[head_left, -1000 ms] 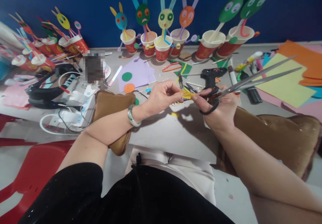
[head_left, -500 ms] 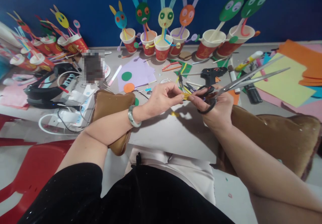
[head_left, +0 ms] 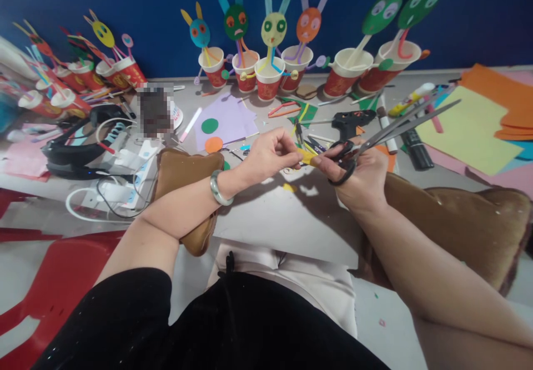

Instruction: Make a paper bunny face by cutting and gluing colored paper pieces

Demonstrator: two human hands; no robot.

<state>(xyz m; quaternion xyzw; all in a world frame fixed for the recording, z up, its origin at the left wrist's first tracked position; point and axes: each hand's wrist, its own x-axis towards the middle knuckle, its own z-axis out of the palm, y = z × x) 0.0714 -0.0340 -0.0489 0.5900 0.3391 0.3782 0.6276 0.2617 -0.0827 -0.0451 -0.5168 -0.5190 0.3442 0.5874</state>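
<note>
1. Grip, left: the left hand [head_left: 270, 156] has thumb and forefinger pressed together, pinching the left end of a small yellow piece [head_left: 307, 156].
2. Grip, right: the right hand [head_left: 366, 180] is closed around the black handles of the scissors [head_left: 400, 131]; its thumb and a fingertip also meet the right end of the yellow piece.
3. Position of yellow piece: between the two hands, raised above the table [head_left: 283, 220]. Its exact outline is partly covered by fingers.
4. Scissors: blades somewhat spread, directed away from the yellow piece, toward the upper right.
5. Below the hands: a yellow scrap [head_left: 289, 187] on the table, with shadows beside it.
6. Left wrist: a pale green bangle [head_left: 215, 188]. The left forearm passes over a brown cushion [head_left: 189, 167]; a second brown cushion [head_left: 458, 214] lies beyond the right forearm.
7. Just past the hands: a black glue gun [head_left: 347, 125]. Left of it, lilac paper [head_left: 227, 112] bears a green circle [head_left: 209, 126] and an orange circle [head_left: 214, 145].
8. Right side: a black marker [head_left: 418, 151] near the scissor blades; yellow paper [head_left: 474, 131] farther right, orange sheets [head_left: 487, 90] overlapping it.
9. Back edge: red-and-white paper cups [head_left: 268, 86], several carrying long-eared paper figures.
</note>
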